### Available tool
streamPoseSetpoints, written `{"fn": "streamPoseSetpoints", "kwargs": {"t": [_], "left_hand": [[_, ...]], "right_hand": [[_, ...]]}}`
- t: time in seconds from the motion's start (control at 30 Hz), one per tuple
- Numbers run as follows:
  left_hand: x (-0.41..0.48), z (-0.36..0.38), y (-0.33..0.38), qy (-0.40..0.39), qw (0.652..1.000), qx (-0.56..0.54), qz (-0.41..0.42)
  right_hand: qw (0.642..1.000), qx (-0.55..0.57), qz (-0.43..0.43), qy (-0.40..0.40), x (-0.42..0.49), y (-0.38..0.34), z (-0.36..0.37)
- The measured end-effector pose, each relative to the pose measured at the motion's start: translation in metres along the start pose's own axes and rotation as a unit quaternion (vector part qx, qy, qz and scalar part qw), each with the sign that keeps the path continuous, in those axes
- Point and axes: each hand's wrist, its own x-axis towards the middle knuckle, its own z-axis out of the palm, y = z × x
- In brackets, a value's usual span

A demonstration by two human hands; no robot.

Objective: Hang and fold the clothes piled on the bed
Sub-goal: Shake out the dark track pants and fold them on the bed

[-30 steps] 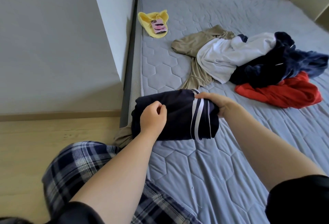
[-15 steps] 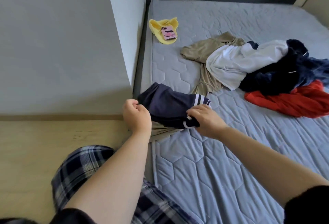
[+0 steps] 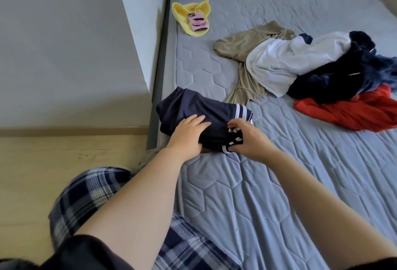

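Navy garment [image 3: 193,106] pinned flat beneath the straight fingers of the left hand [image 3: 189,134] and pinched at its striped hem by the right hand [image 3: 247,140], seemingly to square the fold, at the near-left corner of the bed [image 3: 279,194], with the unfolded clothes pile [image 3: 300,65] well apart beyond.

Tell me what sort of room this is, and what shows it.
Most likely a bedroom: a quilted grey mattress sits in a dark bed frame, a pile of clothes lies on it, and the left hand presses a navy striped garment that the right hand grips.
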Motion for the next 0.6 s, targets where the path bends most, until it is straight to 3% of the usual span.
{"fn": "streamPoseSetpoints", "kwargs": {"t": [0.1,0.17,0.27,0.4,0.47,0.53,0.6], "left_hand": [[0.006,-0.002,-0.003,-0.006,1.000,-0.022,0.004],[0.010,-0.003,-0.003,0.008,0.998,-0.065,-0.006],[0.017,-0.010,-0.001,0.079,0.987,-0.129,-0.047],[0.034,-0.018,-0.001,0.100,0.966,-0.169,-0.166],[0.040,-0.021,-0.005,0.108,0.954,-0.184,-0.210],[0.044,-0.021,-0.006,0.108,0.948,-0.196,-0.227],[0.045,-0.021,-0.005,0.100,0.949,-0.199,-0.225]], "right_hand": [[0.999,-0.027,0.023,-0.003,0.012,-0.009,-0.014],[0.998,-0.006,0.051,0.044,0.021,-0.018,-0.018],[0.978,0.063,0.060,0.188,0.029,-0.030,-0.019],[0.923,0.037,0.087,0.374,0.022,-0.040,-0.008],[0.923,0.021,0.180,0.339,0.018,-0.038,0.001],[0.940,-0.024,0.281,0.190,0.015,-0.036,0.013],[0.942,-0.066,0.319,0.077,0.013,-0.034,0.025]]}}
